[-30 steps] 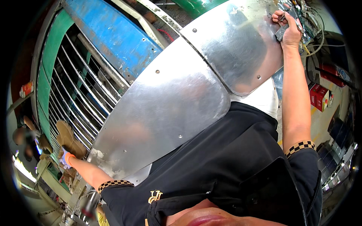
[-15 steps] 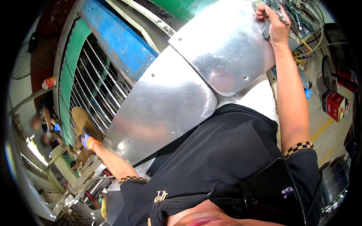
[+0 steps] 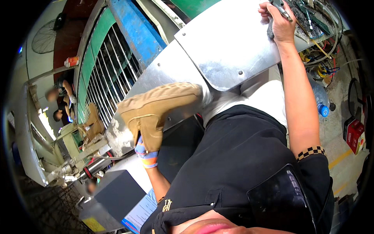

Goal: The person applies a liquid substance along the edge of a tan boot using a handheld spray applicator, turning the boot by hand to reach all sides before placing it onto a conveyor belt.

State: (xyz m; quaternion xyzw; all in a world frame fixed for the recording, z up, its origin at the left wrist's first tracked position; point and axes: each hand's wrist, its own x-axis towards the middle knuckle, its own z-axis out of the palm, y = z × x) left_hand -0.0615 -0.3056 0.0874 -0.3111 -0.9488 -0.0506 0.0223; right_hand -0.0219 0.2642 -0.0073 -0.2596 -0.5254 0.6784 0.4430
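A tan ankle boot (image 3: pixel 159 105) lies on its side over the near metal plate, sole away from me and toe to the right. My left hand (image 3: pixel 147 154), in a striped blue, orange and white glove, is closed on the boot's upper; the boot hides most of its fingers. At the far right, my bare right hand (image 3: pixel 282 29) is closed around a gun-shaped metal tool (image 3: pixel 286 15), whose grey lower end (image 3: pixel 270 30) shows beside the fingers. The tool is apart from the boot, above the far metal plate (image 3: pixel 226 43).
A second tan boot (image 3: pixel 93 121) stands at the left by the green-framed grille (image 3: pixel 111 66). Hoses and tools crowd a tray (image 3: pixel 315 23) at the upper right. A water bottle (image 3: pixel 320 97) and a red box (image 3: pixel 353 134) are at the right. Co-workers (image 3: pixel 64 93) are at the far left.
My left hand has brought the boot from beside the grille to the right, over the metal plate. Another boot now shows at the left. My right hand keeps the tool, almost in place.
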